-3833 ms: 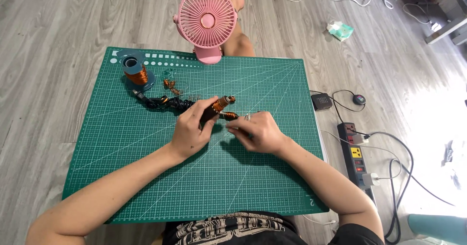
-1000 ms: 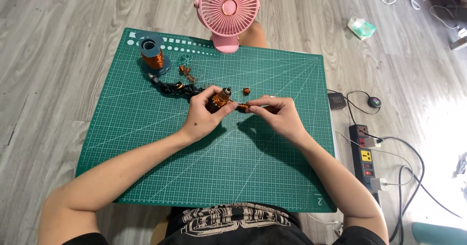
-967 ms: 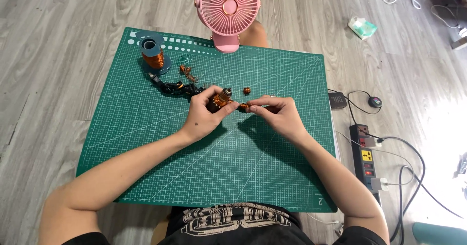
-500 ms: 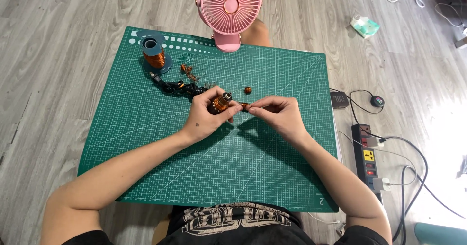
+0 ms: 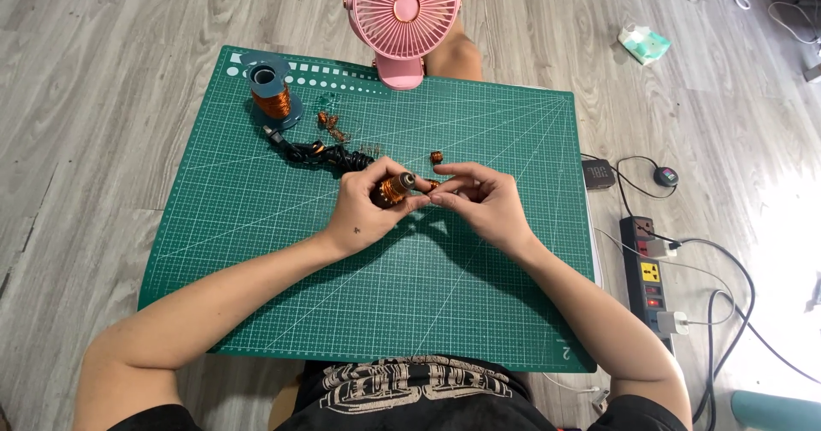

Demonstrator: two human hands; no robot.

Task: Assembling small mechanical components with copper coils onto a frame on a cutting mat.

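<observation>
My left hand point(image 5: 363, 211) grips a small tool wound with copper wire point(image 5: 393, 188), its tip pointing right. My right hand point(image 5: 483, 202) pinches a tiny copper piece point(image 5: 433, 185) against that tip. The two hands meet over the middle of a green cutting mat point(image 5: 256, 251). A black cable point(image 5: 321, 154) runs from the tool back toward a spool of copper wire point(image 5: 273, 97) at the mat's far left. One small copper coil point(image 5: 436, 156) lies just beyond my right fingers, and more copper bits point(image 5: 332, 126) lie near the spool.
A pink desk fan point(image 5: 402, 16) stands at the mat's far edge. On the wooden floor to the right lie a power strip point(image 5: 652, 281) with plugged cables, a small black meter point(image 5: 599, 174) and a pale green packet point(image 5: 644, 44).
Both hands have stayed together at the mat's middle with the tool and the copper piece; only small finger movements show. The view has shifted slightly.
</observation>
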